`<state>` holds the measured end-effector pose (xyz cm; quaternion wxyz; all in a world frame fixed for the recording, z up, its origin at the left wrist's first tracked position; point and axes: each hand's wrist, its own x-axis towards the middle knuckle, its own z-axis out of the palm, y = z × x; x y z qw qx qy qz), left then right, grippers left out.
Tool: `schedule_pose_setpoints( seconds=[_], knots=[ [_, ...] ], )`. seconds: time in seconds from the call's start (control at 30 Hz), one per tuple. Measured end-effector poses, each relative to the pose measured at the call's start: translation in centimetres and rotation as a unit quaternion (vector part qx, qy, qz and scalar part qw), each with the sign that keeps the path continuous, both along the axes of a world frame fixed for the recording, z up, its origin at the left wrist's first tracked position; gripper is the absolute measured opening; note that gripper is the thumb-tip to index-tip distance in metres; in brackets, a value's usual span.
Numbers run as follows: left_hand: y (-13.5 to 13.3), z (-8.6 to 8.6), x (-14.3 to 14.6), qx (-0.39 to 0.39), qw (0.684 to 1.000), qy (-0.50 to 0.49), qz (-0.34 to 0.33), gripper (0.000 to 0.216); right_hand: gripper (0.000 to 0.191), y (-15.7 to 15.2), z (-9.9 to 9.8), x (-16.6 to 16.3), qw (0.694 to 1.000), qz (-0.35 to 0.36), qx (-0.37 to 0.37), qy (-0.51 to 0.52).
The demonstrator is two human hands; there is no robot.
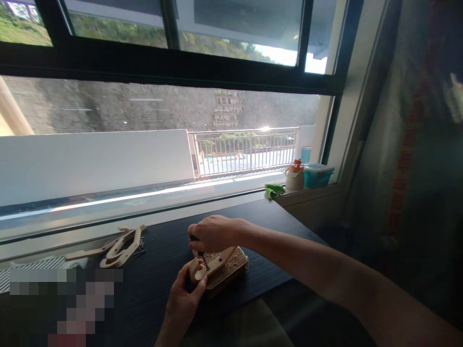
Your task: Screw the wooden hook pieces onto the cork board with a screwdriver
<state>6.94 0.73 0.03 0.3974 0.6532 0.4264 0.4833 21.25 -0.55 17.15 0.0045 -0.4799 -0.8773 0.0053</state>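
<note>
My right hand [213, 232] is closed around the dark handle of a screwdriver [203, 259], held upright with the tip pointing down. That tip meets a pale wooden piece with a rounded end [216, 263], which lies on top of a rough-surfaced wooden block [231, 273]. My left hand [183, 295] grips the rounded end of the pale piece between thumb and fingers, steadying it at the block's near left end. Whether a screw sits under the tip is too small to tell.
Several pale wooden parts [123, 249] lie at the left of the dark table [162, 260], with dark screws [140, 247] beside them. On the sill at the back right are a green cloth [274, 190], a bottle with an orange top [294, 178] and a teal box [318, 177].
</note>
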Motion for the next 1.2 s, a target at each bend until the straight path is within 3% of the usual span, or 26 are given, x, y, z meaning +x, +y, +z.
schedule_pose_setpoints(
  seconds=[0.13,0.3,0.6,0.77,0.97,1.2],
  knots=[
    [0.1,-0.1,0.0,0.017,1.000,-0.007,0.000,0.040,0.034,-0.2,0.6,-0.2,0.999,-0.018,-0.003,-0.030],
    [0.2,-0.4,0.0,0.024,1.000,-0.001,0.005,0.042,0.027,-0.6,1.6,0.1,0.999,0.014,-0.034,-0.038],
    [-0.1,0.1,0.0,0.021,1.000,0.013,0.001,0.041,0.027,-0.3,0.3,0.4,0.999,-0.026,-0.029,-0.008],
    [0.1,-0.1,-0.1,0.024,0.999,0.019,0.007,0.041,0.031,-0.5,0.6,0.2,0.999,-0.037,-0.009,-0.028],
    [0.3,-0.3,-0.1,0.032,0.999,0.009,0.003,0.042,0.030,-0.2,1.6,0.4,0.999,-0.001,-0.020,-0.044],
    [0.0,0.1,0.1,0.015,1.000,0.010,0.001,0.043,0.027,0.4,0.8,0.7,0.999,0.004,-0.028,-0.018]
  ],
)
